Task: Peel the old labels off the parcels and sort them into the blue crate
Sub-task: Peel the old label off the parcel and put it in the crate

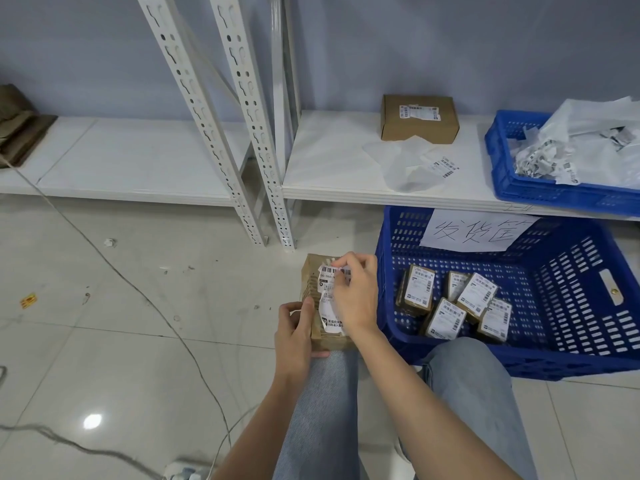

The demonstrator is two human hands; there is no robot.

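Parcel (313, 299), a brown carton, held above the left knee (322, 393), just left of the big crate (588, 327) on the floor.

Left hand (294, 336): grips the parcel's near left corner, thumb curled over the top face, fingers wrapped under the edge.

Right hand (356, 294): over the parcel's top face, fingertips pinching the far edge of the old label (330, 308). Label is torn and crumpled, partly lifted off the carton (bare ribbed cardboard shows to its left); its near end lies against the carton, whether stuck down I cannot tell.

Big crate: blue, perforated walls, paper sign (474, 230) with handwritten characters hanging over its far rim. Five small boxes (446, 318) with white labels lie on its floor, toward the left and near side, tilted and overlapping.

Shelf (332, 157), white, low: a carton (419, 119) with a label near the back edge; a clear bag (408, 168) with a barcode sticker toward the front edge. At the shelf's right end a second blue crate (502, 168) holds white bags and peeled label scraps (540, 161).

Floor: pale tiles, a thin cable (138, 289) running across the left side, small paper scraps.
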